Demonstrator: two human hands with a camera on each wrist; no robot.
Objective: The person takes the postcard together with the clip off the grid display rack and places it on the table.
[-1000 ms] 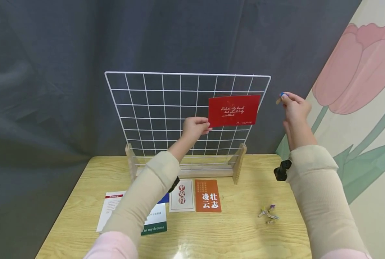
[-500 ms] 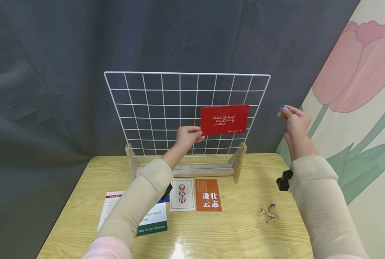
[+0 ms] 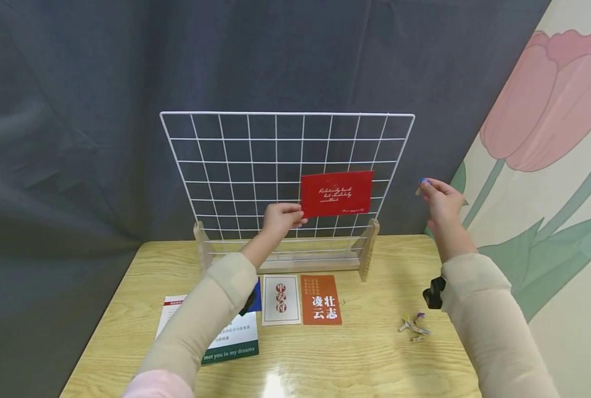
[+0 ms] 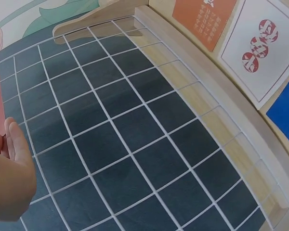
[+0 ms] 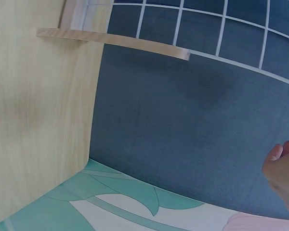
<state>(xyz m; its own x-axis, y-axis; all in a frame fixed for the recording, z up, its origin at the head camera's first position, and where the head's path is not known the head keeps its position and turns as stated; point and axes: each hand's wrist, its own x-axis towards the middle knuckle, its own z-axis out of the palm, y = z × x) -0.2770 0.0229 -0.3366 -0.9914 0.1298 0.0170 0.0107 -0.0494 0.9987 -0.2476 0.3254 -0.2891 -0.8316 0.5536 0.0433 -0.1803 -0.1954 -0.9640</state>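
Note:
A red card with white script stands upright before the right half of a white wire grid. Its lower left corner is pinched between thumb and fingers of my left hand; the left wrist view shows this hand at its left edge. Right of the grid, my right hand pinches a small wooden clothespin with a blue top, apart from card and grid. In the right wrist view, that hand is partly cut off at the right edge.
Wooden feet hold the grid on the wooden table. In front lie an orange card, a white card with red circles and further cards, partly under the left sleeve. Several clothespins lie at the right. A dark curtain hangs behind.
The left hand has brought the red card down and to the left across the grid. My right hand has come lower with the clothespin, then slightly left.

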